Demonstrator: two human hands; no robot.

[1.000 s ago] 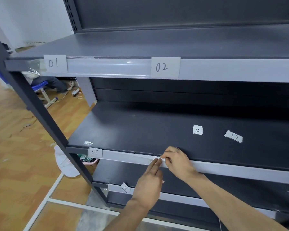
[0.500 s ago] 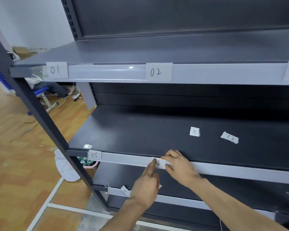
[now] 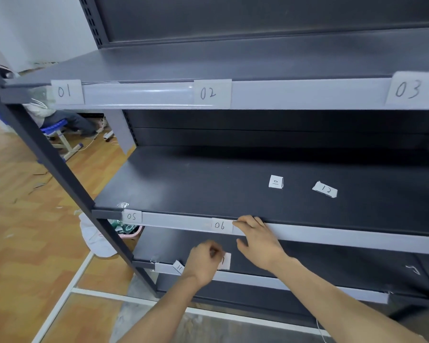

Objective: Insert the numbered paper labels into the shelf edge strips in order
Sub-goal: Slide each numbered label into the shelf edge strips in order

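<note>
Label 06 (image 3: pixel 221 225) sits in the grey edge strip (image 3: pixel 332 237) of the middle shelf, to the right of label 05 (image 3: pixel 132 216). My right hand (image 3: pixel 256 240) touches the strip's top edge just right of 06 with its fingertips, thumb spread below. Lower down, my left hand (image 3: pixel 203 263) has curled fingers that pinch a white paper label (image 3: pixel 226 261) whose number is mostly hidden. Loose labels 10 (image 3: pixel 276 181) and 12 (image 3: pixel 325 189) lie on the middle shelf. Label 11 (image 3: pixel 178 267) leans tilted at the bottom strip. Labels 01 (image 3: pixel 66 91), 02 (image 3: pixel 212 93) and 03 (image 3: pixel 409 89) fill the top strip.
A dark upright post (image 3: pixel 47 154) of the rack runs diagonally at the left. Beyond it is wooden floor with a blue stool (image 3: pixel 60 129) and a seated person's legs. A white bag (image 3: pixel 94 240) and a pink basket (image 3: pixel 131 233) lie under the rack's left end.
Label 06 now sits uncovered in the middle strip. My left hand has dropped away from it toward the bottom shelf, its fingers curled on a paper. My right hand has slid slightly right.
</note>
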